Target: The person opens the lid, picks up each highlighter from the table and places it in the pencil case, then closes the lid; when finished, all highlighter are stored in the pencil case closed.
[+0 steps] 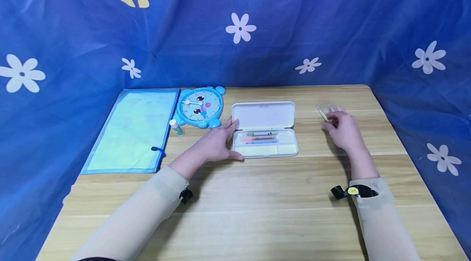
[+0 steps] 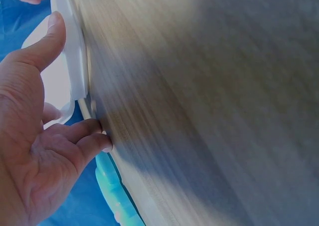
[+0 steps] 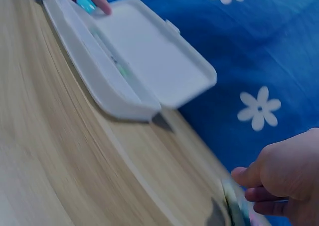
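Pen (image 1: 322,114) sat pinched in the right hand (image 1: 345,131) on my feed; the left hand (image 1: 218,143) spread against the case (image 1: 263,115). I judged this pickup, next needing a careful lift.

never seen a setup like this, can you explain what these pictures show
There is no machine, just a person working bare-handed. The wide picture is taken from the head, the two tilted ones from the left and right wrists. On the pale wooden table are a light-blue mesh folder, a round blue toy clock, a small white-capped tube and an open white plastic pencil case holding slim coloured pens. The left hand rests at the case's left end; the right hand seems to pinch thin pastel pens, too blurred to count.
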Available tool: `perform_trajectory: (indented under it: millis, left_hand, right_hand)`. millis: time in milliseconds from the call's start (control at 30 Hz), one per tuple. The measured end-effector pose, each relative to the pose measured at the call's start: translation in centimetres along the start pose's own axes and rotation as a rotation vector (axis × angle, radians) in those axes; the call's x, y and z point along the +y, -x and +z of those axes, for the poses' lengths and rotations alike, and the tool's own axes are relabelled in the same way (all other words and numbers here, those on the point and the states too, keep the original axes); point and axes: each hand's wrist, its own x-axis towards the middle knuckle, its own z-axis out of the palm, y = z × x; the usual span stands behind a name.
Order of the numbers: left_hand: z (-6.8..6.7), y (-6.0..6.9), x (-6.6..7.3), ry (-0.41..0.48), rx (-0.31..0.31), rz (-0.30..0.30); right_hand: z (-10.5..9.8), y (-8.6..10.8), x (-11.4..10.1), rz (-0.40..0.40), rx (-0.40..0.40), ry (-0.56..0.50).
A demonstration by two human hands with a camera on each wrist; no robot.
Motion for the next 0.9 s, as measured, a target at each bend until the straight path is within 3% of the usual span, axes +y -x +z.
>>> perform_trajectory:
  millis: [133, 500, 900]
  left_hand:
    - [0.0, 0.0, 0.0, 0.008, -0.001, -0.001]
    - [-0.1, 0.0, 0.0, 0.009, -0.001, -0.003]
    - [0.1, -0.1, -0.1, 0.009, -0.004, -0.004]
  right_hand:
    - [-0.1, 0.2, 1.1, 0.036, 0.016, 0.055]
    - [0.4, 0.3, 2.3, -0.004, 0.015, 0.169]
    - [0.9, 0.9, 1.8, -0.023, 0.100, 0.047]
